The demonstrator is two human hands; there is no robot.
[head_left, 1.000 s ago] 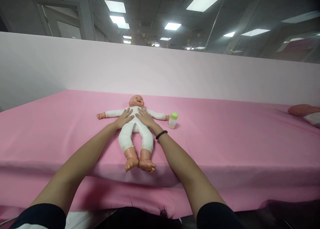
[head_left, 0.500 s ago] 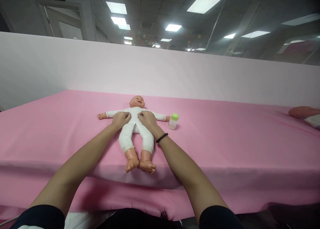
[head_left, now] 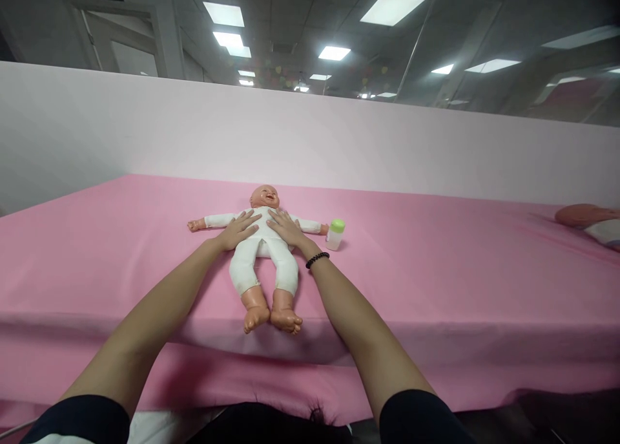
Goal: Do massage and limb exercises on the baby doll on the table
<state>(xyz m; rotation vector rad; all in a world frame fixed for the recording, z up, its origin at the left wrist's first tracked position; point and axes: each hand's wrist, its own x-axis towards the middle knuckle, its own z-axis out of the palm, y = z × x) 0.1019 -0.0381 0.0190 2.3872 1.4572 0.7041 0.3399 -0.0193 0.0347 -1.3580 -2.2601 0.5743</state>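
Note:
A baby doll point(head_left: 264, 260) with a white cloth body lies on its back, arms spread and feet toward me. My left hand point(head_left: 239, 230) rests on the left side of the doll's torso, fingers stretched out and apart. On the other side of the torso lies my right hand point(head_left: 287, 228), flat with its fingers spread. A dark beaded bracelet point(head_left: 317, 260) circles my right wrist. Close to the doll's hand on the right stands a small clear bottle point(head_left: 334, 240) with a green cap; neither of my hands touches it.
Pink cloth point(head_left: 436, 269) covers the table and hangs over its front edge. A second doll point(head_left: 581, 215) lies at the far right, partly out of view. Behind the table runs a low white wall point(head_left: 310, 140) with glass above it.
My fingers were curled in on the doll's torso; now both hands have opened flat with fingers spread. The doll and the bottle have not moved.

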